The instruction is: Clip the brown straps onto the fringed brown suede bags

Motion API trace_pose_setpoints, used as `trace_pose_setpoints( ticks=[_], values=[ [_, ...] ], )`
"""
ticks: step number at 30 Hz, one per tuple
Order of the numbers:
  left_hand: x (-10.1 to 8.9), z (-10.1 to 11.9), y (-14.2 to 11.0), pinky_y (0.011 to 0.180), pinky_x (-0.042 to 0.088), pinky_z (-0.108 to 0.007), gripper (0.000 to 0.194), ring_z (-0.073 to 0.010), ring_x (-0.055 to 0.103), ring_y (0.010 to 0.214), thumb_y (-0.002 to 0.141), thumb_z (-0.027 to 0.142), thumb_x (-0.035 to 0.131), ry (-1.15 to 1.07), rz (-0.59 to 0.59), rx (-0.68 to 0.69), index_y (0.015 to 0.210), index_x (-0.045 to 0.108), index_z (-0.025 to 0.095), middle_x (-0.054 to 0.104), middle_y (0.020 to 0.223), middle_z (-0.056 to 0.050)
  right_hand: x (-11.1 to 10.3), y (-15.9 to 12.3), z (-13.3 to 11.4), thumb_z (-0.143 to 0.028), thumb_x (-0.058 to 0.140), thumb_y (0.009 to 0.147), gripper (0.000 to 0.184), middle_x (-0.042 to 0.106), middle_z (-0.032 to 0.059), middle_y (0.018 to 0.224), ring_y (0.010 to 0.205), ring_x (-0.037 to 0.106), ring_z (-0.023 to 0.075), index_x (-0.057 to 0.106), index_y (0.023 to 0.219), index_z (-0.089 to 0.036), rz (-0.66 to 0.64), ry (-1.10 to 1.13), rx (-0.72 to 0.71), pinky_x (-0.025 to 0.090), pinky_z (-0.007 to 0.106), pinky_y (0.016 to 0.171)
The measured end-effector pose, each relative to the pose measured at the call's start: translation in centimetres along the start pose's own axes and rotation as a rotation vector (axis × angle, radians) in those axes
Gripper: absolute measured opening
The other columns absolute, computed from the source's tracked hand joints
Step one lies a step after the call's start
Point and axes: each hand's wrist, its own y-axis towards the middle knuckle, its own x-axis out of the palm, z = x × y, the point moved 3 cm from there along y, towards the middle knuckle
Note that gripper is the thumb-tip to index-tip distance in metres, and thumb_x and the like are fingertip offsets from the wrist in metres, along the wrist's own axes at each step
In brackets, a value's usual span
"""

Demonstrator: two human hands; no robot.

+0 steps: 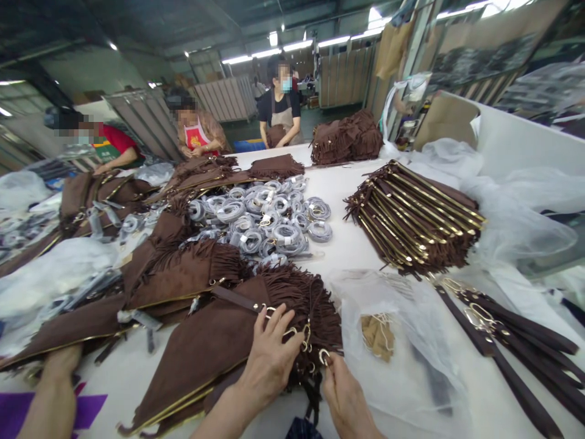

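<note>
A dark brown fringed bag [208, 344] with gold zip edging lies on top of similar ones in front of me. My left hand [269, 350] rests on its fringed side, fingers apart, beside a brown strap [235, 299] with gold hardware. At the fringe's lower right edge, my right hand [340, 387] pinches a gold ring [324, 357] between thumb and finger. Gold clasps [305, 335] hang between the two hands. What the ring is fixed to is partly hidden by fringe.
Coiled grey straps [260, 219] are heaped mid-table. Stacked brown bags [415, 213] lie beyond a clear plastic bag holding tan tags [377, 336]. Brown wrist straps [507, 347] lie at right. Another person's arm [50, 390] reaches in at left; several co-workers stand across the table.
</note>
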Motion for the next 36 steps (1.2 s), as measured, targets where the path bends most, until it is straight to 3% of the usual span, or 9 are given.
trace_pose_setpoints(
  ticks=[3,5,9,11,15,22,28,36],
  values=[
    [0.3,1.3,1.3,0.105,0.016,-0.058,0.018,-0.0298,0.035,0.126,0.081,0.021,0.052,0.035,-0.142,0.227,0.095,0.063,0.023,0.052,0.126,-0.011,-0.9,-0.2,0.4,-0.025,0.024,0.089,0.023,0.058,0.0014,0.073,0.066,0.059,0.018,0.047,0.092,-0.022,-0.032,0.027,0.073,0.045,0.028,0.061],
    [0.7,1.9,2.2,0.106,0.015,-0.058,0.015,-0.0316,0.037,0.125,0.078,0.03,0.059,0.057,-0.294,0.275,0.086,0.065,0.02,0.052,0.126,-0.013,-0.9,-0.2,0.3,-0.025,0.023,0.088,0.024,0.057,0.0017,0.072,0.065,0.058,0.0183,0.046,0.09,-0.022,-0.046,0.021,0.086,0.044,0.029,0.061],
    [0.8,1.6,3.5,0.104,0.018,-0.061,0.038,-0.0368,0.04,0.121,0.071,0.047,0.065,0.124,-0.486,0.133,0.093,0.065,0.016,0.055,0.119,-0.018,-0.2,0.1,0.3,-0.024,0.023,0.087,0.023,0.058,0.0028,0.07,0.063,0.058,0.0189,0.046,0.085,-0.021,-0.104,0.024,0.099,0.042,0.028,0.058],
    [0.7,1.2,3.5,0.101,0.022,-0.06,0.037,-0.0361,0.042,0.118,0.074,0.046,0.062,0.126,-0.522,0.06,0.097,0.063,0.018,0.055,0.118,-0.016,0.1,0.5,0.2,-0.022,0.024,0.086,0.022,0.06,0.0047,0.071,0.064,0.058,0.0198,0.046,0.084,-0.021,-0.131,0.025,0.111,0.041,0.028,0.058],
    [0.6,0.6,3.1,0.098,0.027,-0.055,0.026,-0.0319,0.044,0.115,0.077,0.035,0.057,0.101,-0.524,-0.039,0.099,0.06,0.022,0.054,0.117,-0.012,0.7,1.7,-0.6,-0.016,0.025,0.086,0.022,0.063,0.0104,0.08,0.072,0.061,0.022,0.047,0.088,-0.017,-0.189,-0.038,0.186,0.041,0.029,0.063],
    [0.8,0.4,2.9,0.101,0.022,-0.049,0.015,-0.0255,0.043,0.113,0.075,0.029,0.057,0.018,-0.451,-0.126,0.089,0.061,0.025,0.056,0.115,-0.005,0.7,3.2,-2.3,-0.004,0.033,0.083,0.023,0.064,0.0168,0.094,0.087,0.063,0.0266,0.051,0.094,-0.01,-0.333,-0.196,0.392,0.04,0.029,0.067],
    [1.1,0.6,3.1,0.099,0.023,-0.048,0.013,-0.0245,0.046,0.11,0.073,0.025,0.056,0.004,-0.426,-0.172,0.085,0.061,0.024,0.057,0.11,-0.005,0.7,3.0,-2.1,-0.004,0.034,0.082,0.022,0.066,0.0165,0.088,0.082,0.063,0.0265,0.053,0.091,-0.01,-0.398,-0.203,0.445,0.038,0.029,0.065],
    [1.2,0.6,2.9,0.1,0.022,-0.048,0.014,-0.0245,0.046,0.108,0.072,0.026,0.057,-0.013,-0.406,-0.19,0.085,0.061,0.024,0.057,0.11,-0.005,1.7,4.0,-1.3,-0.007,0.036,0.082,0.018,0.066,0.0151,0.082,0.078,0.062,0.0235,0.054,0.085,-0.01,-0.412,-0.16,0.411,0.036,0.027,0.062]
  ],
)
